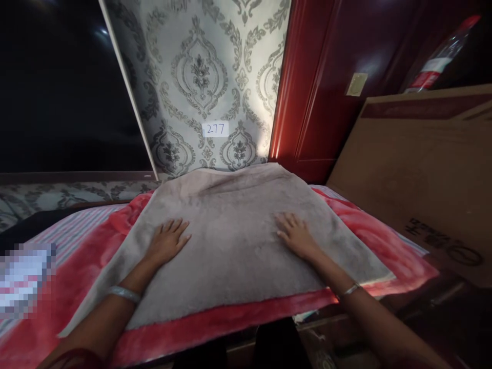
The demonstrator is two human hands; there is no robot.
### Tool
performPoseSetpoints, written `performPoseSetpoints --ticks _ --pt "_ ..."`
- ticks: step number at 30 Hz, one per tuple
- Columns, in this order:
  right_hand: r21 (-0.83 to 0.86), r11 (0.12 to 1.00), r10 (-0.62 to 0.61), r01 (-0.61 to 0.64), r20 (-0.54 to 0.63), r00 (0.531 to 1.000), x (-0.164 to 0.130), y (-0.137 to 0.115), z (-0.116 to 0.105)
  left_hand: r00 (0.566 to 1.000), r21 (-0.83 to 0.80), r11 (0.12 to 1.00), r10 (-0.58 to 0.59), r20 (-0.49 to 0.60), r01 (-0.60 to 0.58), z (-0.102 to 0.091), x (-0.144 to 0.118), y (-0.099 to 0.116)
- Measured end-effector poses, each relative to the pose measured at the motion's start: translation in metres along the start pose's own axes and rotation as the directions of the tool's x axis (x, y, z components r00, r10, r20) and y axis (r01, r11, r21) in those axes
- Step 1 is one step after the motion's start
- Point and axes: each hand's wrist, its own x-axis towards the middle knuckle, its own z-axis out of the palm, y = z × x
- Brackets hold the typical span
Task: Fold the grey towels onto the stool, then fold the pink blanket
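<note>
Grey fleece blanket (pixel 230 261) lies spread beneath both hands in the head view, over a red plush blanket (pixel 215 322) that shows on either side of them and along the edge nearest the person. The left hand (pixel 168 242) and the right hand (pixel 298 237) rest palm down, well apart, fingers fanned and pinching nothing; how hard they press, I cannot tell. Beyond the fingertips, soft creases cross the fleece towards the patterned wallpaper (pixel 200 72). A striped sheet (pixel 73 225) shows outside the left hand, and a cardboard box (pixel 426 169) stands to the right of the right hand.

The step in hand looks like smoothing the grey layer flat. From this pose, a next move would call for open palms and light, even pressure towards the creases ahead, without dragging the red layer along.
</note>
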Motion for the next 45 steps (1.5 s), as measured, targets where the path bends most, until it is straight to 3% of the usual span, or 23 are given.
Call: performPoseSetpoints --ticks 3,7,10,15,19,22,28,33,40,45 --pt "0.026 0.991 -0.130 0.129 0.065 0.989 -0.018 -0.023 0.012 0.999 -0.009 1.000 0.015 -0.037 -0.015 0.004 0.002 -0.004" --pt "0.042 0.992 -0.119 0.116 0.081 0.990 -0.027 -0.015 0.017 0.996 -0.020 1.000 0.006 -0.093 -0.008 0.010 0.003 -0.008" --pt "0.028 0.997 -0.079 0.076 0.122 0.989 -0.030 0.006 0.012 0.993 -0.023 1.000 -0.022 -0.112 0.020 0.010 0.003 -0.009" --pt "-0.053 0.993 0.113 -0.107 0.131 0.985 -0.052 0.062 0.009 0.994 0.011 0.998 -0.069 -0.083 0.070 0.007 0.002 -0.006" --pt "-0.113 0.956 0.281 -0.270 0.093 0.955 -0.071 0.107 0.005 0.992 0.011 0.997 -0.071 -0.101 0.072 0.009 0.003 -0.008" --pt "-0.073 0.929 0.366 -0.362 0.057 0.929 -0.071 0.122 -0.007 0.986 0.004 0.996 -0.085 -0.144 0.087 0.012 0.005 -0.008" --pt "0.085 0.896 0.442 -0.436 -0.072 0.894 -0.029 0.121 -0.040 0.979 0.005 0.991 -0.130 -0.157 0.133 0.016 0.008 -0.011" --pt "0.187 0.853 0.515 -0.487 -0.153 0.843 0.018 0.128 -0.050 0.987 -0.049 0.995 -0.091 -0.131 0.085 0.032 0.019 -0.029" --pt "0.289 0.747 0.647 -0.598 -0.113 0.754 0.063 0.140 -0.044 0.947 -0.032 0.998 -0.063 -0.316 0.056 0.069 0.034 -0.051" --pt "0.340 0.728 0.668 -0.596 -0.154 0.728 0.083 0.146 -0.045 0.954 -0.096 0.991 -0.114 -0.277 0.090 0.054 0.028 -0.041"
